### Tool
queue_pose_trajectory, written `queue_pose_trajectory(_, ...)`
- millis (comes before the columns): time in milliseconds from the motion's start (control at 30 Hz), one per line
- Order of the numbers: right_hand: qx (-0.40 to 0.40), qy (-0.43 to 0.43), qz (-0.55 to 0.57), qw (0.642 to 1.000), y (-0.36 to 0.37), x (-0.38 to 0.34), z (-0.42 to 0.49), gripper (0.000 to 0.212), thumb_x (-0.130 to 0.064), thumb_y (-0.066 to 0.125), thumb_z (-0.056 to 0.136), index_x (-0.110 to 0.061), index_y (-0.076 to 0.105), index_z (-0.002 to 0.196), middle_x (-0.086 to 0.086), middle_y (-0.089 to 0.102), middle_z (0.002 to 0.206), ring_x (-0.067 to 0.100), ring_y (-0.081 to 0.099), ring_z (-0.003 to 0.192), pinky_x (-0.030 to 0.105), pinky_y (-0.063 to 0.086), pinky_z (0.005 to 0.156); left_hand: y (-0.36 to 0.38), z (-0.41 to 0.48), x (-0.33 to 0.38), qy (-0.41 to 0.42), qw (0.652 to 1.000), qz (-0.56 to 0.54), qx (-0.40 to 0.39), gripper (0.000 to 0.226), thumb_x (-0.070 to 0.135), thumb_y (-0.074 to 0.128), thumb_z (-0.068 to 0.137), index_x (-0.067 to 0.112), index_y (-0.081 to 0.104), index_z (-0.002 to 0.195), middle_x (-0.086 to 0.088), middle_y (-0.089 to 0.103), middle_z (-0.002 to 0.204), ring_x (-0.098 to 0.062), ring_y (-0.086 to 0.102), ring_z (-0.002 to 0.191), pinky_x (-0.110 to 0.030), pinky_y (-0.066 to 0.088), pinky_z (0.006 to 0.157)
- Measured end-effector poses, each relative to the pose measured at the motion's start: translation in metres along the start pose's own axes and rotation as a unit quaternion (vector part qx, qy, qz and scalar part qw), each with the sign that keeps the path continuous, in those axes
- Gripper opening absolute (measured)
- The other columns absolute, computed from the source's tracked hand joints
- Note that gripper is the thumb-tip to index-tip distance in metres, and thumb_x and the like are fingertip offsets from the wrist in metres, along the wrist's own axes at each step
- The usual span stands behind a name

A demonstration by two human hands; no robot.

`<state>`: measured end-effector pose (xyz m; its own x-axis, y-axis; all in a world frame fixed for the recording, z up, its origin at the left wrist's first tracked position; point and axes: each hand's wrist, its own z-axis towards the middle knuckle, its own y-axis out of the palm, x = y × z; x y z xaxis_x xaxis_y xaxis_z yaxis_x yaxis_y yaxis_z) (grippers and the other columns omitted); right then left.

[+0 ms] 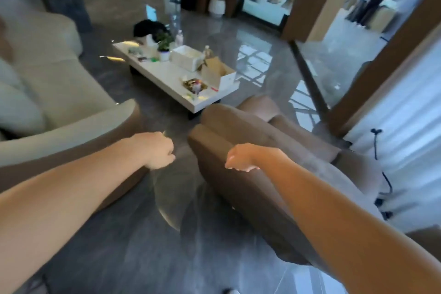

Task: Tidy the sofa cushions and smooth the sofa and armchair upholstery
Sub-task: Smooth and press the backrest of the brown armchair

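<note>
We hold both arms out over the grey marble floor (133, 246). Our left hand (157, 150) is curled into a loose fist in front of the cream sofa (55, 88) armrest, grasping nothing. Our right hand (241, 157) is also curled and empty, in front of the brown armchair (250, 141); whether it touches the upholstery we cannot tell. A cluttered white surface (167, 76) stands beyond, between the two seats.
</note>
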<state>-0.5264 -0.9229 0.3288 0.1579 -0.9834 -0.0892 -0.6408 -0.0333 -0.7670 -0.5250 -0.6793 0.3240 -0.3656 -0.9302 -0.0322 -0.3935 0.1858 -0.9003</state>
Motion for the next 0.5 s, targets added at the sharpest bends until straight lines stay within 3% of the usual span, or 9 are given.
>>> queue_pose_trajectory(100, 0.009, 0.066, 0.02, 0.998, 0.021, 0.076, -0.04, 0.041, -0.035, 0.042, 0.097, -0.009, 0.064, 0.121, 0.014, 0.065, 0.122, 0.034, 0.063, 0.107, 0.039, 0.051, 0.088, -0.011, 0.022, 0.075, 0.039, 0.999, 0.025, -0.011, 0.031, 0.043, 0.042, 0.096, 0.021, 0.062, 0.086, -0.007, 0.062, 0.099, -0.029, 0.058, 0.087, -0.039, 0.048, 0.078)
queue_pose_trajectory(167, 0.025, 0.095, 0.023, 0.995, 0.038, 0.13, -0.055, 0.043, -0.033, 0.041, 0.099, -0.007, 0.061, 0.127, 0.013, 0.059, 0.133, 0.035, 0.056, 0.119, 0.044, 0.047, 0.1, -0.012, 0.042, 0.125, 0.06, 0.998, 0.031, -0.001, 0.028, 0.044, 0.042, 0.094, 0.023, 0.06, 0.094, -0.006, 0.061, 0.105, -0.03, 0.058, 0.093, -0.047, 0.049, 0.087)
queue_pose_trajectory(233, 0.077, 0.113, 0.047, 0.99, 0.054, 0.185, -0.068, 0.04, -0.031, 0.046, 0.097, -0.007, 0.06, 0.125, 0.015, 0.06, 0.13, 0.035, 0.055, 0.119, 0.039, 0.047, 0.096, -0.013, 0.066, 0.175, 0.092, 0.994, 0.033, 0.053, 0.04, 0.05, 0.044, 0.094, 0.025, 0.05, 0.125, -0.008, 0.052, 0.131, -0.034, 0.052, 0.112, -0.049, 0.047, 0.091)
queue_pose_trajectory(300, 0.147, 0.119, 0.09, 0.978, 0.071, 0.24, -0.075, 0.043, -0.035, 0.055, 0.092, -0.014, 0.056, 0.13, 0.014, 0.059, 0.129, 0.034, 0.054, 0.118, 0.039, 0.048, 0.094, -0.016, 0.091, 0.226, 0.124, 0.983, 0.034, 0.129, 0.069, 0.058, 0.048, 0.091, 0.029, 0.021, 0.148, -0.008, 0.025, 0.155, -0.038, 0.034, 0.132, -0.052, 0.043, 0.097)
queue_pose_trajectory(400, 0.159, 0.143, 0.15, 0.965, 0.101, 0.298, -0.071, 0.079, -0.066, 0.058, 0.081, -0.035, 0.029, 0.148, 0.012, 0.038, 0.146, 0.04, 0.038, 0.133, 0.054, 0.041, 0.106, -0.029, 0.137, 0.281, 0.129, 0.977, 0.05, 0.161, 0.094, 0.073, 0.052, 0.08, 0.035, 0.004, 0.152, -0.005, 0.003, 0.162, -0.04, 0.012, 0.143, -0.058, 0.03, 0.109)
queue_pose_trajectory(500, 0.13, 0.155, 0.218, 0.955, 0.145, 0.315, -0.051, 0.097, -0.092, 0.037, 0.063, -0.056, 0.001, 0.145, -0.007, 0.002, 0.162, 0.044, 0.002, 0.147, 0.076, 0.018, 0.106, -0.025, 0.173, 0.312, 0.099, 0.99, 0.068, 0.078, 0.11, 0.09, 0.041, 0.067, 0.035, 0.001, 0.153, -0.003, 0.0, 0.164, -0.037, 0.001, 0.147, -0.061, 0.009, 0.116)
